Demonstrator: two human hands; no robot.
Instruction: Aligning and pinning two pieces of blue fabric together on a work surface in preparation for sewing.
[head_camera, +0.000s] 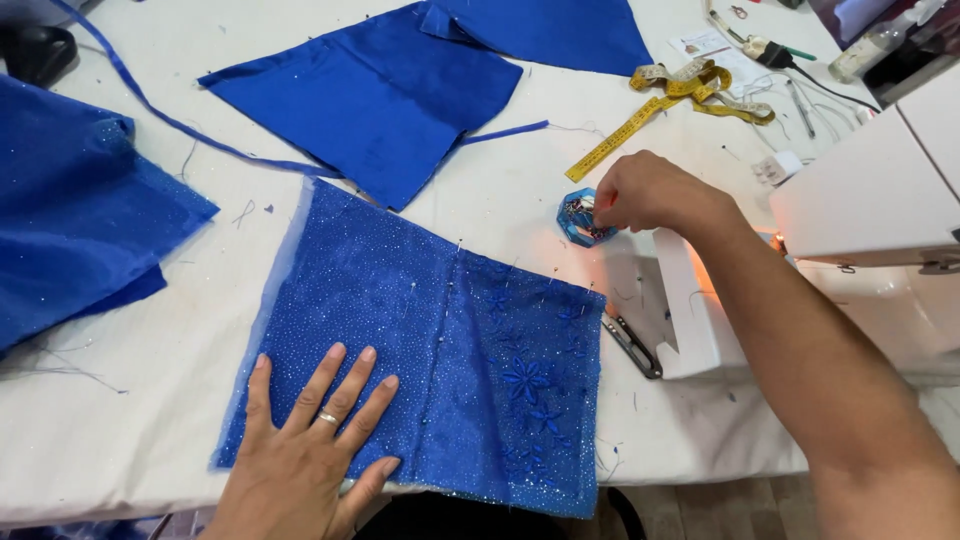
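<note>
My left hand (305, 445) lies flat, fingers spread, on the near left part of a blue sequined fabric panel (480, 360) with beaded flowers and several pins along its seams. My right hand (645, 192) reaches out over the table, fingertips pinched into a small blue pin holder (578, 222) just past the panel's far right corner. Whether a pin is between the fingers cannot be made out.
Plain blue fabric pieces (385, 95) lie at the back, more blue cloth (70, 210) on the left. A yellow tape measure (680, 95) is coiled at the back right. A white sewing machine (870, 200) stands on the right, with small snips (632, 345) beside its base.
</note>
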